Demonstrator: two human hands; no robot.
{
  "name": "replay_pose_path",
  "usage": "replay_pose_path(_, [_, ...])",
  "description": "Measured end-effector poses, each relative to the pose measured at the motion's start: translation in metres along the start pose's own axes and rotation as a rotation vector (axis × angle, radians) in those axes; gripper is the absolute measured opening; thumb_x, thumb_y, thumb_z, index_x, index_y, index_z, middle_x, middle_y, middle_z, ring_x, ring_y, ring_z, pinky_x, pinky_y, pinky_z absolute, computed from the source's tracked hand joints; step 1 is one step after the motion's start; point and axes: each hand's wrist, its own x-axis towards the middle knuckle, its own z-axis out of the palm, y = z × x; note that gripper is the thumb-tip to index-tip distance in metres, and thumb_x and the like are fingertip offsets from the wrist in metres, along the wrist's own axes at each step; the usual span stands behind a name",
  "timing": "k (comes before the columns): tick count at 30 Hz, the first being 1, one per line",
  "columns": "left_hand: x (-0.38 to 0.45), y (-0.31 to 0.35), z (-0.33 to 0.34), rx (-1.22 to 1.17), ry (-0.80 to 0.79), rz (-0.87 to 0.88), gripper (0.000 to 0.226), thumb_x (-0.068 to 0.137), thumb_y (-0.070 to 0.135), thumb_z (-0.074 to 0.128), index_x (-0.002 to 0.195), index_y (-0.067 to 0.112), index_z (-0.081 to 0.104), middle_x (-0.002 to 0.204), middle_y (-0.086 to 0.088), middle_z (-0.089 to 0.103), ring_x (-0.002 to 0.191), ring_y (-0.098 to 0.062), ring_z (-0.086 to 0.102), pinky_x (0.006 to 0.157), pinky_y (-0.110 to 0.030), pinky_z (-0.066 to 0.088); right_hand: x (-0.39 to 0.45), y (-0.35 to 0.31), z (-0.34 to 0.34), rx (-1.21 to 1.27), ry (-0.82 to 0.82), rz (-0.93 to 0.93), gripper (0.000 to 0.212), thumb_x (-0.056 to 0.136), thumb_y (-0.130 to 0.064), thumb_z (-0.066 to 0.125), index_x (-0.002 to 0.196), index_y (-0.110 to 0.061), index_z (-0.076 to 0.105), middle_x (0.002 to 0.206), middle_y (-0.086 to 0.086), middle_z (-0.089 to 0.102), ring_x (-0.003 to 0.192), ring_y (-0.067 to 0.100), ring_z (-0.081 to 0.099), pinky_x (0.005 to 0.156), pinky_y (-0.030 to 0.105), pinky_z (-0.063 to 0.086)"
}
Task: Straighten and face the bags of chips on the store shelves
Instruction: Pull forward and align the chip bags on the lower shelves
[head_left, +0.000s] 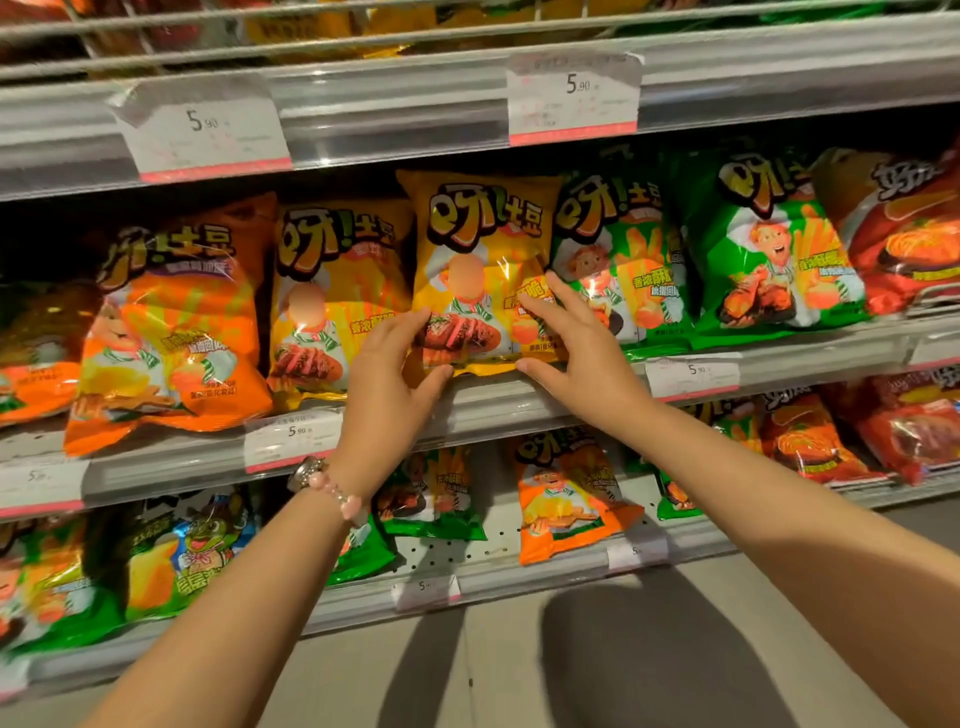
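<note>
Two hands (395, 358) (566, 338) hold yellow bag (483, 260) upright, front outward.

I see a yellow bag (480, 260) with a brown-and-orange food picture, beside a second yellow one (332, 291). Left of these sits an orange bag (171, 322); to the right, two green bags (618, 260) (769, 244), then a red bag (904, 234). The price tags (574, 96) are white, edged pink. On my left wrist is a pink beaded bracelet (332, 488).
</note>
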Motion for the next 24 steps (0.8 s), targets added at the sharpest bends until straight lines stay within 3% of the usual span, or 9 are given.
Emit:
replay_pose_path(5, [-0.011,0.001,-0.002,0.024,-0.095,0.027,0.069,0.09,0.009,0.063,0.149,0.015,0.028,0.152,-0.003,0.034,0.141,-0.014,0.028,0.115,-0.027,0.024,-0.001,0.005,0.0,-0.067,-0.028,-0.045,0.066,0.09,-0.027,0.063,0.148,-0.025,0.031,0.16,-0.003,0.005,0.145,0.011,0.009,0.103,0.009,0.008])
replay_pose_path(9, [-0.021,0.003,0.002,0.027,-0.102,0.046,0.068,0.092,0.014,0.061,0.15,0.021,0.026,0.158,-0.003,0.02,0.144,-0.007,0.015,0.109,-0.003,0.008,-0.011,0.007,0.003,-0.07,0.009,-0.104,0.062,0.093,-0.026,0.059,0.148,-0.021,0.03,0.16,0.0,0.005,0.136,-0.002,0.003,0.098,-0.005,0.0])
replay_pose_path(11, [-0.028,0.006,0.004,0.038,-0.028,0.091,0.055,0.092,0.015,0.06,0.143,0.013,0.04,0.153,-0.009,0.029,0.141,-0.011,0.022,0.109,-0.004,0.011,-0.018,0.008,0.007,-0.066,0.072,-0.148,0.059,0.094,-0.024,0.057,0.147,-0.017,0.033,0.159,0.004,0.012,0.139,0.003,0.007,0.107,0.004,0.004])
replay_pose_path(13, [-0.039,0.006,0.009,0.092,0.074,0.202,0.043,0.089,0.015,0.058,0.131,0.007,0.051,0.141,-0.015,0.041,0.133,-0.023,0.036,0.111,-0.022,0.025,-0.029,0.011,0.012,-0.089,0.186,-0.229,0.052,0.092,-0.018,0.057,0.141,-0.012,0.042,0.154,0.011,0.028,0.141,0.017,0.022,0.114,0.024,0.019])
replay_pose_path(16, [-0.065,0.002,0.021,0.198,0.147,0.375,0.033,0.085,0.017,0.057,0.116,0.01,0.051,0.122,-0.01,0.045,0.111,-0.027,0.046,0.091,-0.038,0.035,-0.055,0.022,0.023,-0.143,0.308,-0.397,0.036,0.088,-0.014,0.058,0.124,-0.011,0.056,0.135,0.011,0.048,0.123,0.025,0.044,0.103,0.035,0.034])
replay_pose_path(19, [-0.099,-0.016,0.041,0.153,-0.056,0.439,0.027,0.083,0.016,0.055,0.109,0.01,0.049,0.107,-0.006,0.045,0.093,-0.024,0.048,0.076,-0.033,0.04,-0.086,0.046,0.041,-0.198,0.181,-0.494,0.026,0.085,-0.016,0.056,0.111,-0.012,0.06,0.116,0.008,0.056,0.103,0.023,0.053,0.089,0.032,0.04])
replay_pose_path(21, [-0.123,-0.038,0.061,0.179,-0.263,0.435,0.02,0.082,0.019,0.052,0.1,0.013,0.047,0.098,-0.003,0.044,0.083,-0.022,0.05,0.068,-0.03,0.041,-0.099,0.067,0.054,-0.264,0.021,-0.443,0.028,0.085,-0.017,0.053,0.108,-0.009,0.066,0.107,0.01,0.063,0.097,0.024,0.057,0.083,0.036,0.045])
replay_pose_path(23, [-0.136,-0.059,0.079,0.277,-0.465,0.334,0.027,0.077,0.03,0.056,0.1,0.017,0.048,0.098,0.0,0.045,0.082,-0.021,0.055,0.067,-0.025,0.041,-0.1,0.084,0.066,-0.278,-0.184,-0.173,0.036,0.088,-0.02,0.051,0.122,-0.011,0.059,0.121,0.009,0.057,0.11,0.025,0.055,0.092,0.039,0.044])
replay_pose_path(24, [-0.14,-0.068,0.088,0.357,-0.577,0.257,0.041,0.074,0.037,0.061,0.109,0.018,0.051,0.107,-0.002,0.048,0.093,-0.025,0.059,0.075,-0.026,0.044,-0.099,0.091,0.072,-0.279,-0.278,0.009,0.042,0.09,-0.023,0.052,0.131,-0.015,0.052,0.131,0.008,0.049,0.121,0.025,0.048,0.099,0.038,0.04])
